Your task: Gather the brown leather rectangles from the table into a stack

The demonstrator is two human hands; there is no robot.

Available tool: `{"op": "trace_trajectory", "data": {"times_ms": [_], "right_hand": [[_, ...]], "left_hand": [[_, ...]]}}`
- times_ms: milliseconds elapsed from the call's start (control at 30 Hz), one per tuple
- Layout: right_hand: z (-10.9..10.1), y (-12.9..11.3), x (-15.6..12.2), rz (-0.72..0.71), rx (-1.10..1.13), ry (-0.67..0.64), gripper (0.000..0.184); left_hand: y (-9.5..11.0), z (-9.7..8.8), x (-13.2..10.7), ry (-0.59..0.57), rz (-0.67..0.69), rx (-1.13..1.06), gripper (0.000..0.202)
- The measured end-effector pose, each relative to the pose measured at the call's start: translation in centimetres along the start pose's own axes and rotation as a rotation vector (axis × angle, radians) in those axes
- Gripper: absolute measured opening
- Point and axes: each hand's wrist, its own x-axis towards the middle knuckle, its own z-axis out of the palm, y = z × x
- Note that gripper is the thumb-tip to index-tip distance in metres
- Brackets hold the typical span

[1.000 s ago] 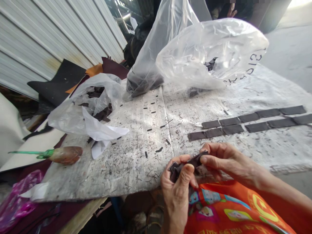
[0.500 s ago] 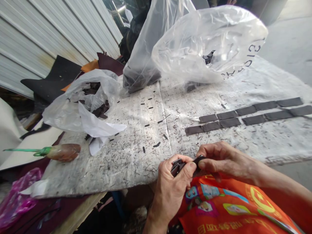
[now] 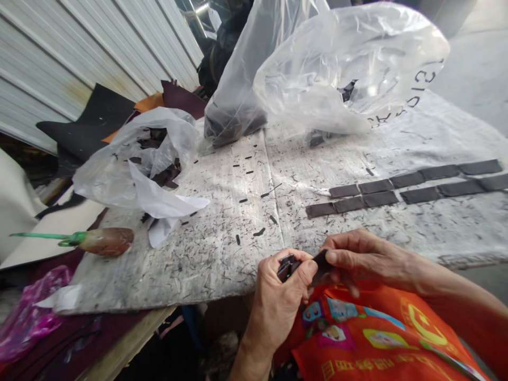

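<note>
My left hand (image 3: 280, 299) is closed around a small stack of dark brown strips (image 3: 287, 266), their ends poking out above the fingers. Between thumb and fingers, my right hand (image 3: 353, 259) pinches a dark piece (image 3: 322, 263) that runs to the left thumb. Whether that piece is separate from the stack I cannot tell. Both hands are close together at the table's near edge, above the red apron. Beyond the right hand, two rows of flat dark rectangular pieces (image 3: 379, 199) lie end to end on the pale cloth-covered table (image 3: 222, 264).
Clear plastic bags (image 3: 293, 100) stand at the back, one with handwritten marks. To the left are a bag of dark scraps (image 3: 107, 180), a white paper sheet (image 3: 166, 203) and a brown pot with a green-handled brush (image 3: 109, 242). Small dark offcuts (image 3: 259, 232) are scattered about.
The right fingers have shifted slightly and the dark piece between the hands now shows more of its face. The left hand keeps its hold. The view has moved a little.
</note>
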Motion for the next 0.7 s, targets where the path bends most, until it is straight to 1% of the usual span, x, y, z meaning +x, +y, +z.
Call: {"op": "trace_trajectory", "data": {"times_ms": [133, 200, 367, 467, 600, 700], "right_hand": [[0.5, 0.4, 0.5, 0.006, -0.012, 0.091, 0.036], [0.7, 0.6, 0.7, 0.005, 0.005, 0.116, 0.036], [0.7, 0.3, 0.4, 0.032, 0.093, 0.074, 0.041], [0.7, 0.0, 0.2, 0.041, 0.091, 0.067, 0.044], [1.1, 0.3, 0.1, 0.003, 0.085, 0.089, 0.035], [1.3, 0.8, 0.1, -0.046, 0.096, 0.094, 0.032]], "left_hand": [[0.1, 0.0, -0.2, 0.021, -0.002, -0.007, 0.02], [0.1, 0.0, -0.2, 0.027, -0.007, -0.014, 0.02], [0.0, -0.3, -0.1, 0.006, 0.0, -0.058, 0.02], [-0.1, -0.3, 0.0, 0.009, 0.016, -0.063, 0.02], [0.1, -0.2, 0.0, 0.032, 0.023, -0.077, 0.021], [0.1, 0.0, 0.0, 0.047, 0.024, -0.103, 0.02]]}}
